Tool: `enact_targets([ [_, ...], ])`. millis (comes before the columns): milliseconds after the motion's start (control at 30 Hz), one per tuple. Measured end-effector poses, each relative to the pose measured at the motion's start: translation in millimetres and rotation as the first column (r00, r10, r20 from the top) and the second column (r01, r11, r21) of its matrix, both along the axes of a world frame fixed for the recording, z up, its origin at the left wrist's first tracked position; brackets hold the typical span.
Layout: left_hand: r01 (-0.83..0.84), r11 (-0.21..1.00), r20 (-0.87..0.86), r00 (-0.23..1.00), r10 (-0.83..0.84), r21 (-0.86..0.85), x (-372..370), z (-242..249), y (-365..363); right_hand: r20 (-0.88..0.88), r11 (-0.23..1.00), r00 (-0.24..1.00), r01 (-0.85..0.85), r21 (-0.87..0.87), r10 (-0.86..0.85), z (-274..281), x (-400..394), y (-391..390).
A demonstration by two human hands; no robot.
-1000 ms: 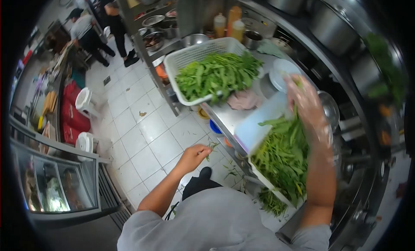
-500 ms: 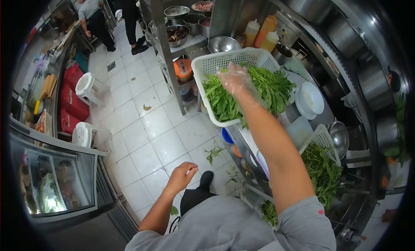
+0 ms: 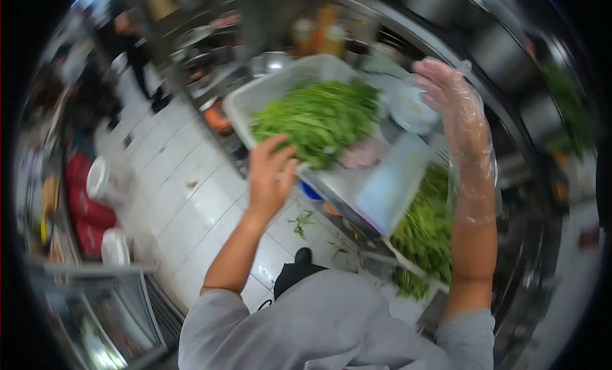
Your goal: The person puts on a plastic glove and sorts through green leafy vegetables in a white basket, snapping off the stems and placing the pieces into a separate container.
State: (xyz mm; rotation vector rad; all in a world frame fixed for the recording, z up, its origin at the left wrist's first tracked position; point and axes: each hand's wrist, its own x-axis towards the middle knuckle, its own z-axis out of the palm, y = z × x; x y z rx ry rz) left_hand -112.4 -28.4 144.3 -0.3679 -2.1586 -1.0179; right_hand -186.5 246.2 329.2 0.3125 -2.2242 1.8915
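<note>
The left hand [image 3: 271, 172] was raised with a loose, half-open grip, empty, just short of the basket [image 3: 268, 92] of greens [image 3: 319, 118] on the surface [image 3: 347, 178]. The gloved right hand [image 3: 456, 99] hung open and empty beyond the basket, above a second heap of greens [image 3: 427, 229].

My left hand [image 3: 271, 172] is up in front of me, bare, fingers loosely spread and pointing upward, forearm rising from the grey sleeve. My right hand [image 3: 456, 92] is raised higher, wearing a clear plastic glove, fingers relaxed and open, forearm nearly upright.
</note>
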Motion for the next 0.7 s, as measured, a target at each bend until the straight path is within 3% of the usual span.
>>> enact_targets([
  [67, 0.088, 0.995, -0.006, 0.996, -0.088, 0.042, -3.8, 24.7, 26.5, -0.030, 0.985, 0.990, -0.133, 0.110, 0.137, 8.5, 47.5, 57.5],
  [200, 0.299, 0.944, 0.080, 0.947, -0.312, 0.141, -7.3, 15.1, 88.9, -0.119, 0.983, 0.979, 0.175, 0.048, -0.168, -7.4, 136.4, 154.3],
  [300, 0.436, 0.892, 0.046, 0.895, -0.444, 0.121, -9.4, 15.5, 150.2, 0.007, 0.910, 0.938, 0.339, -0.238, -0.347, -27.5, 202.1, 210.0],
  [467, 0.626, 0.776, 0.066, 0.774, -0.630, 0.070, -39.8, 23.3, 280.8, 0.122, 0.778, 0.875, 0.473, -0.413, -0.468, -77.1, 275.6, 268.2],
  [567, 0.631, 0.771, 0.138, 0.774, -0.617, -0.089, -86.7, -18.0, 363.8, 0.182, 0.780, 0.868, 0.496, -0.382, -0.463, -101.4, 304.2, 290.4],
  [633, 0.616, 0.746, 0.501, 0.743, -0.444, -0.251, -107.9, -38.4, 404.2, 0.206, 0.809, 0.876, 0.482, -0.338, -0.436, -113.7, 320.1, 303.0],
  [667, 0.608, 0.748, 0.492, 0.752, -0.438, -0.265, -109.7, -38.4, 412.5, 0.250, 0.818, 0.855, 0.512, -0.262, -0.455, -118.6, 327.6, 307.7],
  [700, 0.651, 0.681, 0.602, 0.704, -0.376, -0.336, -110.2, -38.6, 419.1, 0.292, 0.822, 0.828, 0.539, -0.183, -0.478, -123.9, 335.9, 313.0],
])
